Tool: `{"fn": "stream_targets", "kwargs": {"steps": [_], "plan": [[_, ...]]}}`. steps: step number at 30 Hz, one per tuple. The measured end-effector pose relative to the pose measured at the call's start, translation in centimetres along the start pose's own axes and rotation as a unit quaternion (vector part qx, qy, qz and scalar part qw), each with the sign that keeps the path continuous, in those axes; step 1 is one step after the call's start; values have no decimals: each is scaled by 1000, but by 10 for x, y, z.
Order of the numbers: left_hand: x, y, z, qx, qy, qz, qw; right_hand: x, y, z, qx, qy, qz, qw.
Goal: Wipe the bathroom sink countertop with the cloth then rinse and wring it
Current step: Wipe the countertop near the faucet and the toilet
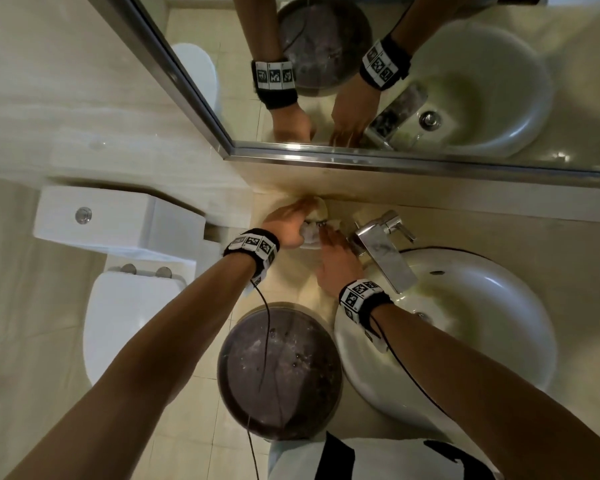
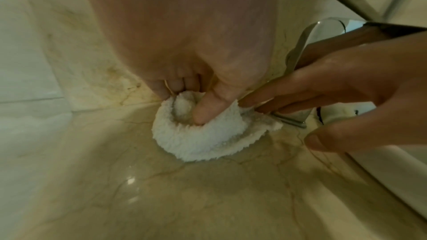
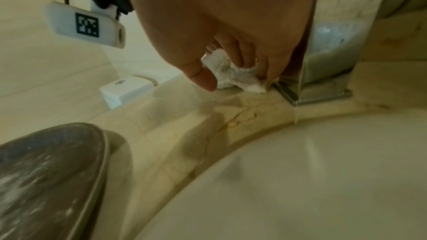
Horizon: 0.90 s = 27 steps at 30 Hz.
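A small white terry cloth lies bunched on the beige marble countertop, in the back corner just left of the chrome faucet. My left hand grips it, thumb dug into the fold and fingers curled behind. My right hand reaches in from the right. Its straight fingers press the cloth's right edge against the faucet base, and its thumb hangs free.
The white round sink sits right of the faucet. A dark round bin lid stands below the counter's front edge. A toilet is at the left, and a mirror runs along the back wall.
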State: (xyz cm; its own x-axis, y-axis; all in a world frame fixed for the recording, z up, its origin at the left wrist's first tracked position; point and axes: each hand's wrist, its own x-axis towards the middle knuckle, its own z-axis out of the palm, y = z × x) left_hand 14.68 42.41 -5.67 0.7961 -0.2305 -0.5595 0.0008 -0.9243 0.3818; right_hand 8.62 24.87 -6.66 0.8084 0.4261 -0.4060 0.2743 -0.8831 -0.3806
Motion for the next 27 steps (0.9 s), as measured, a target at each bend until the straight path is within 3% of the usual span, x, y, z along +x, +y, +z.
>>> {"fn": "stream_targets", "kwargs": {"steps": [6, 10, 13, 16, 22, 27], "plan": [[8, 16, 5, 53, -12, 54, 997, -8, 0, 8, 96, 6, 95, 991], [14, 29, -2, 36, -23, 28, 999, 3, -8, 1, 137, 2, 104, 985], [12, 29, -8, 7, -23, 26, 999, 13, -8, -3, 249, 20, 166, 954], [2, 21, -5, -33, -11, 24, 999, 17, -4, -5, 260, 11, 189, 947], [-41, 6, 28, -8, 12, 32, 999, 22, 6, -6, 160, -38, 68, 984], [-66, 16, 51, -38, 9, 3, 999, 10, 16, -5, 79, -45, -2, 996]]}}
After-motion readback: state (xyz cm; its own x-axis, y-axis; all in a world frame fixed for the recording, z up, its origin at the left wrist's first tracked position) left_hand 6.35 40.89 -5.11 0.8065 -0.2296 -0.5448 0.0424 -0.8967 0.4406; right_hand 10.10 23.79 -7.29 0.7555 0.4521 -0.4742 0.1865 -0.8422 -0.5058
